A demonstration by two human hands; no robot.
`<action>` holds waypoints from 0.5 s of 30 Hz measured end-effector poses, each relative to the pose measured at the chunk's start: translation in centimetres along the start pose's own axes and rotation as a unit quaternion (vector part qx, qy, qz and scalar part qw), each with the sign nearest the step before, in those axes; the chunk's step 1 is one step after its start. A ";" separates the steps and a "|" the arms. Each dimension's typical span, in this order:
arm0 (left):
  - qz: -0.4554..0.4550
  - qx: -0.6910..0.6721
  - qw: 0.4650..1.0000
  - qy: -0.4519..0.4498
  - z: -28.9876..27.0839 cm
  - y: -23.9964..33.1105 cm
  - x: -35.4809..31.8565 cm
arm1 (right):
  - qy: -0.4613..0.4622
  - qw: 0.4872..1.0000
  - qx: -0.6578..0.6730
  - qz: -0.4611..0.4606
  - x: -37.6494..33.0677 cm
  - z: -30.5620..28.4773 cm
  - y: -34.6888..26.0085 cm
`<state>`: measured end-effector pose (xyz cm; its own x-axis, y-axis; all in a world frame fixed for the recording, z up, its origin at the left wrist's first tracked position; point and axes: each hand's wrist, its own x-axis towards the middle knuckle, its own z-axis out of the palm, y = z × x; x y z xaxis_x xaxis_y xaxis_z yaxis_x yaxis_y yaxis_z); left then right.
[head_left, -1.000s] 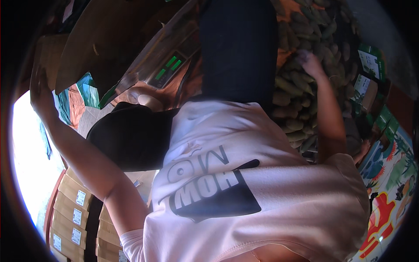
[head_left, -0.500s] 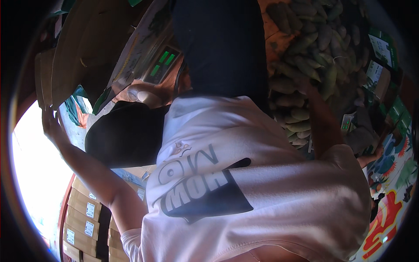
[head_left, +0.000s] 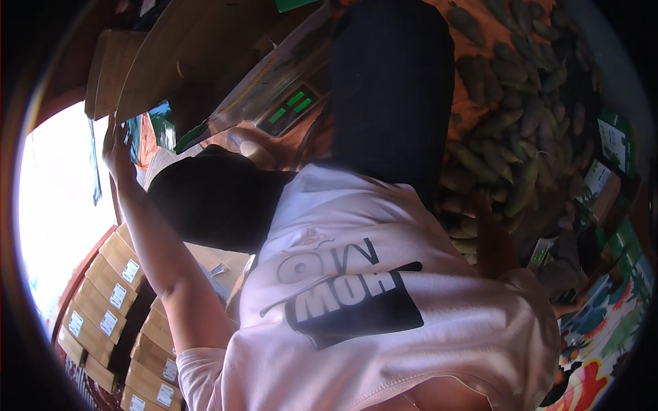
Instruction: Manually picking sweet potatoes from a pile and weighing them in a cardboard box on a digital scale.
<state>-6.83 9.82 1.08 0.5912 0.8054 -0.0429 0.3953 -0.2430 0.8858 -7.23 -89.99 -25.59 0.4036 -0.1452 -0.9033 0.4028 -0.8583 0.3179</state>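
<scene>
shirt [head_left: 384, 288] pale, printed, fills centre | cucumbers [head_left: 521, 137] heaped far right | boxes [head_left: 103, 301] stacked near left | scale [head_left: 288, 109] far centre | left hand [head_left: 116, 147] fingers spread, touching wooden board [head_left: 157, 61] far left | right hand [head_left: 490, 229] reaches into cucumbers, grip unclear

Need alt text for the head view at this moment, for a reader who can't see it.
Looking down the wearer's pale printed shirt, the left hand is raised toward brown cardboard sheets overhead, with its grip unclear. The right arm reaches into a pile of green vegetables. Labelled boxes are stacked at left.
</scene>
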 end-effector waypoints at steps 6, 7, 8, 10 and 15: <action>-0.043 0.006 0.999 0.011 -0.3 -0.4 -0.8 | -0.030 0.993 0.107 0.039 1.3 0.3 -0.3; -0.035 0.016 0.999 0.037 -0.4 -0.4 -1.0 | -0.020 0.997 0.063 0.029 1.1 0.2 -0.6; -0.038 0.011 0.998 0.043 -0.3 -0.4 -1.0 | -0.038 0.998 0.051 0.014 0.8 0.0 -1.0; -0.040 0.011 0.999 0.025 -0.2 -0.1 -1.3 | 0.024 0.999 -0.022 -0.006 -0.7 -0.6 -1.9; -0.006 0.018 0.999 0.047 0.7 0.7 -1.3 | 0.048 0.994 -0.093 -0.012 -3.0 -3.5 -3.9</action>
<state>-6.79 8.19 1.46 0.5175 0.8556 -0.0080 0.4285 -0.2510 0.8680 -7.18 -84.51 -23.09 0.4651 -0.0695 -0.8825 0.5553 -0.7535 0.3520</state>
